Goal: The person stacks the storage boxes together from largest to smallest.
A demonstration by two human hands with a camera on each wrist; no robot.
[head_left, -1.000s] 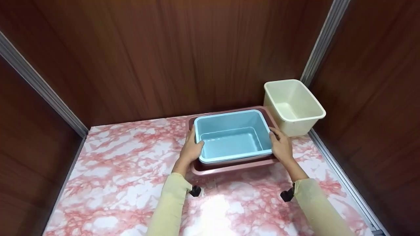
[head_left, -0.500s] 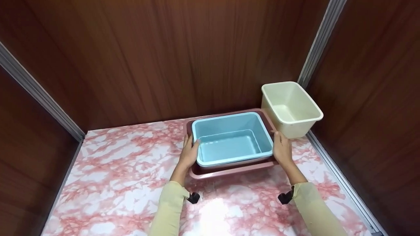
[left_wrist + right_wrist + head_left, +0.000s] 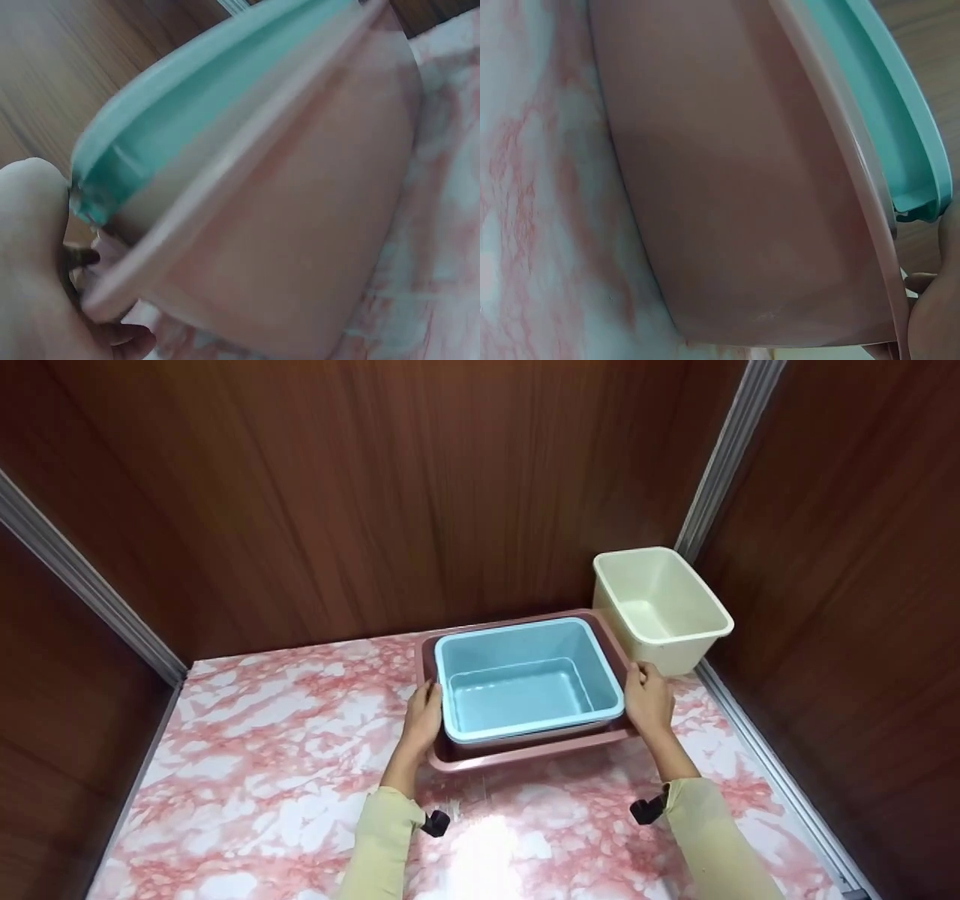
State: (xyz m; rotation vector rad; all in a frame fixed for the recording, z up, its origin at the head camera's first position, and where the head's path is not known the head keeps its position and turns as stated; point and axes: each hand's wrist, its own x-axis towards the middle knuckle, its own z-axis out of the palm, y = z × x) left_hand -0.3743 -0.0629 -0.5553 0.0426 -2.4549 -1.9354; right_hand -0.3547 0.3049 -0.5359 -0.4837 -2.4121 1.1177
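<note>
A light blue plastic tub (image 3: 517,645) sits nested inside a larger dusty-pink plastic tub (image 3: 525,755). My left hand (image 3: 422,716) grips the pink tub's left rim, fingers over and under the edge. At the opposite end, my right hand (image 3: 649,699) holds the pink rim, its fingers curled at the edge. The left wrist view shows the pink tub's outer wall (image 3: 277,255) and the hand at its corner. In the right wrist view, fingertips show on both sides of the pink rim (image 3: 889,262), with the blue tub's rim standing higher.
A tall cream bin (image 3: 667,652) stands right behind the pink tub, close to the right corner. Dark wood panels (image 3: 337,510) rise at the back and both sides. The table's cover (image 3: 300,735) has a pink and white marbled pattern.
Both hands have left the blue tub's rim, moved outward and down, and taken hold of the pink tub's rim. The blue tub stays inside the pink one.
</note>
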